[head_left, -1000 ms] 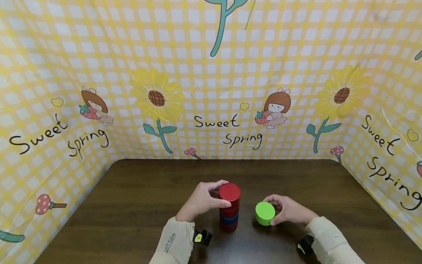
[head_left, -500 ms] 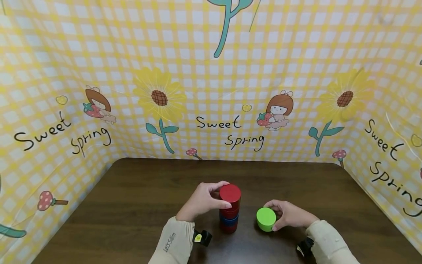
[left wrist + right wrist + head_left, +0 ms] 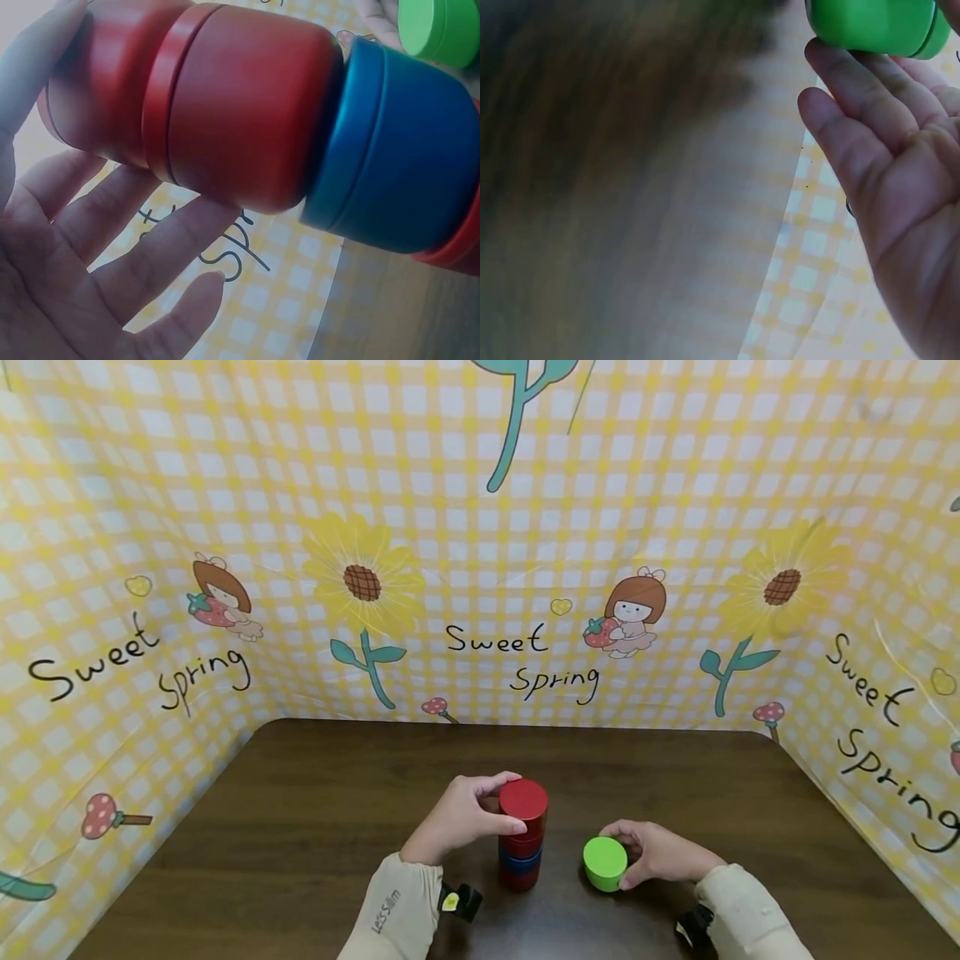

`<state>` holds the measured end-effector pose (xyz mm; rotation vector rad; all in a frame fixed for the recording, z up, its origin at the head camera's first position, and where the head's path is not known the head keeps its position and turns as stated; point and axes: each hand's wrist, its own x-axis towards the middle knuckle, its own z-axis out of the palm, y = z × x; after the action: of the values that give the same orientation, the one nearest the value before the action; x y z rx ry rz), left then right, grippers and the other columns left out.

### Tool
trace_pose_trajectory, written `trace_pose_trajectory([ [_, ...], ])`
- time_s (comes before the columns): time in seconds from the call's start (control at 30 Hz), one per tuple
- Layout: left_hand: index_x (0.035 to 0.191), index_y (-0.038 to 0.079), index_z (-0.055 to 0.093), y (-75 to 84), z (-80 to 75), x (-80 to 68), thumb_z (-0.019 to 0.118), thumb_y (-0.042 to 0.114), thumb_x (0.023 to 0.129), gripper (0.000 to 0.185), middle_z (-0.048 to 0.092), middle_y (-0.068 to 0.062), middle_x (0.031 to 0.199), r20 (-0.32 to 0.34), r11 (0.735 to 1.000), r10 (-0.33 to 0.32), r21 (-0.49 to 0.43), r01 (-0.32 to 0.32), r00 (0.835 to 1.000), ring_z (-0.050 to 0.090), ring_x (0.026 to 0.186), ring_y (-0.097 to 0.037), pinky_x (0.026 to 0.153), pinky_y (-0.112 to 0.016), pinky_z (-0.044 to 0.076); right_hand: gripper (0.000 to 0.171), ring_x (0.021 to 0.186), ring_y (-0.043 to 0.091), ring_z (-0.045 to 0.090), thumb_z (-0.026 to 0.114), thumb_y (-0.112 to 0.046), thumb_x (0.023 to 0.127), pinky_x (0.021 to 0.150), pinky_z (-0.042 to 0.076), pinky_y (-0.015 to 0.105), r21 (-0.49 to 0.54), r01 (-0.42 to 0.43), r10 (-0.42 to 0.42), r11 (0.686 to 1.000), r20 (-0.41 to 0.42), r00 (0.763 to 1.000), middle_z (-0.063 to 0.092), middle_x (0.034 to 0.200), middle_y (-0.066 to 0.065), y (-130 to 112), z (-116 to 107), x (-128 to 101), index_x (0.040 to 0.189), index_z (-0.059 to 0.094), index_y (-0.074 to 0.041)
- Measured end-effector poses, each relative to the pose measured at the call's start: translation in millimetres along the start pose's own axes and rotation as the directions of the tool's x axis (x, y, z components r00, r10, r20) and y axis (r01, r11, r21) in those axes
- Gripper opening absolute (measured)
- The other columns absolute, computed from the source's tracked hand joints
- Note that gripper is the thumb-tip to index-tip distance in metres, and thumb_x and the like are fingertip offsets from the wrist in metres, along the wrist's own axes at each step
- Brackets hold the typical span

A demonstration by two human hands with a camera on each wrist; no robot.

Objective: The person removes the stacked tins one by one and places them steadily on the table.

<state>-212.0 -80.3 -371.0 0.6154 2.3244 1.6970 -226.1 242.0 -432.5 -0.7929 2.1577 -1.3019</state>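
Observation:
A stack of small round lidded canisters stands on the brown table (image 3: 345,827). In the left wrist view it runs from a red canister (image 3: 112,82) at the top through a second red canister (image 3: 240,112) and a blue canister (image 3: 409,150) to another red one at the base. My left hand (image 3: 461,814) grips the top red canister between thumb and fingers. Right of the stack, my right hand (image 3: 663,852) holds a bright green canister (image 3: 604,863) by its side, lid up and apart from the stack. Whether the green canister touches the table is unclear.
Yellow checked cloth (image 3: 480,552) with flower and girl prints walls in the table's back and sides. A black wrist camera (image 3: 462,902) sits below the left hand, near the stack. Another black wrist camera (image 3: 693,927) is under the right wrist.
My right hand has brought the green canister down and slightly nearer to me. The left hand and the stack look unmoved. The head view has shifted a little.

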Motion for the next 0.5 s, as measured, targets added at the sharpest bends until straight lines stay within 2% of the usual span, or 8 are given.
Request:
trace_pose_trajectory([
  [0.13, 0.131, 0.003, 0.058, -0.2, -0.1, 0.3, 0.078, 0.017, 0.081, 0.056, 0.068, -0.012, 0.109, 0.003, 1.0, -0.001, 0.005, 0.001, 1.0, 0.064, 0.09, -0.02, 0.079, -0.037, 0.054, 0.06, 0.101, 0.012, 0.061, 0.079, 0.0, 0.074, 0.08, 0.05, 0.025, -0.055, 0.0, 0.0, 0.998, -0.012, 1.0, 0.062, 0.118, 0.02, 1.2, 0.4, 0.8, 0.124, 0.048, 0.011],
  [0.33, 0.132, 0.001, 0.057, -0.8, -1.2, -0.1, 0.078, 0.018, 0.081, 0.057, 0.068, -0.012, 0.109, 0.002, 1.0, 0.006, 0.023, -0.006, 1.0, 0.064, 0.089, -0.019, 0.078, -0.036, 0.054, 0.062, 0.111, 0.034, 0.057, 0.081, -0.003, 0.073, 0.083, 0.05, 0.036, -0.153, -0.045, 0.039, 0.987, -0.043, 0.998, 0.06, 0.121, 0.018, -2.8, 2.0, 2.5, 0.126, 0.05, 0.006],
  [0.5, 0.133, 0.003, 0.057, -0.4, -2.9, -0.4, 0.078, 0.019, 0.081, 0.058, 0.068, -0.012, 0.11, 0.014, 0.999, 0.007, 0.045, -0.008, 1.0, 0.064, 0.091, -0.02, 0.079, -0.036, 0.054, 0.077, 0.113, 0.042, 0.054, 0.082, -0.007, 0.074, 0.085, 0.05, 0.042, -0.21, -0.082, 0.07, 0.974, -0.065, 0.995, 0.055, 0.125, 0.023, -8.4, -0.8, -2.0, 0.137, 0.042, 0.009],
])
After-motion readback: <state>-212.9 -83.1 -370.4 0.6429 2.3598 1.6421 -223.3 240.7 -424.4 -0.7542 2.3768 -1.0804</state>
